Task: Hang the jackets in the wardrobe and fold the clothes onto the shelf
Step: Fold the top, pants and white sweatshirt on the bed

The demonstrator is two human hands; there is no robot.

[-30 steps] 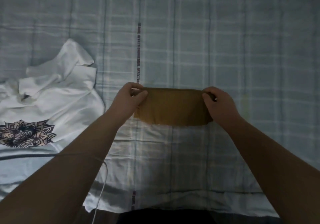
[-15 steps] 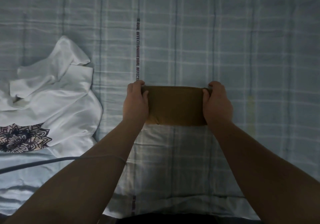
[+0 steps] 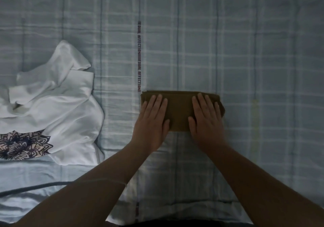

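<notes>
While you look down at the bed, both of your hands lie flat on the folded brown cloth [image 3: 178, 111]. Your left hand [image 3: 152, 121] presses on the left end of it. Your right hand [image 3: 206, 119] presses on the right end. All your fingers are straight and point away from you. Neither hand curls round anything; they are spread flat and just push down.

A bare strip of the brown cloth shows between your two hands. The cloth is folded into a small, long block, and you can see its layers at the edge past your fingertips. It lies on the blue checked sheet [image 3: 254, 51]. The backs of your palms hang over the near edge of the cloth, onto the sheet.

Just past the fingertips of your left hand, a thin line of letters [image 3: 139, 56] runs away from you along the sheet.

Well off to the left of your left hand lies a white shirt [image 3: 61, 107]. It is crumpled and does not touch the brown cloth. A dark flower print [image 3: 22, 144] shows on the part of the shirt nearest you.
</notes>
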